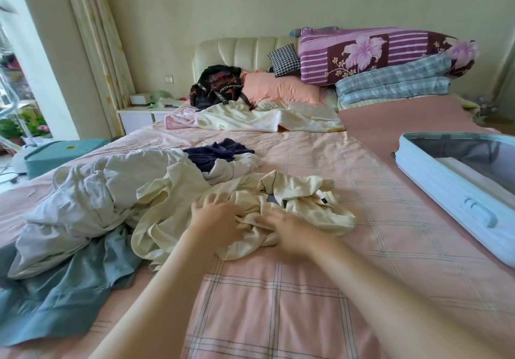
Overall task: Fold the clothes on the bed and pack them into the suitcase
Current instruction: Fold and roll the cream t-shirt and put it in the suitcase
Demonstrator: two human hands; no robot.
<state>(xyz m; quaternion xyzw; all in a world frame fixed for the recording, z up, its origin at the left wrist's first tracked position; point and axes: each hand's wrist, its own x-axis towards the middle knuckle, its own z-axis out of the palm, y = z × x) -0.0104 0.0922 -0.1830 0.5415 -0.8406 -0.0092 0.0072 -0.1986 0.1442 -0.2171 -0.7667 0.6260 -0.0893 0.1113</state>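
Note:
A crumpled cream garment [301, 205] lies in the middle of the pink checked bed [320, 289]. My left hand [216, 216] rests on its left part with fingers spread. My right hand [281, 229] lies on it just to the right, fingers curled into the cloth and blurred. To the left sits a heap of white clothes [89, 199], with a grey-blue garment [64, 289] below it and a navy garment [214, 152] behind. A pale blue suitcase [451, 191] lies open at the right edge of the bed.
A black backpack [217, 86], a peach pillow [281, 88], a checked cushion [284, 59] and stacked folded quilts [387, 54] fill the head of the bed. A rumpled cream blanket [250, 119] lies below them. A teal box [61, 155] and a white nightstand [139, 116] stand left.

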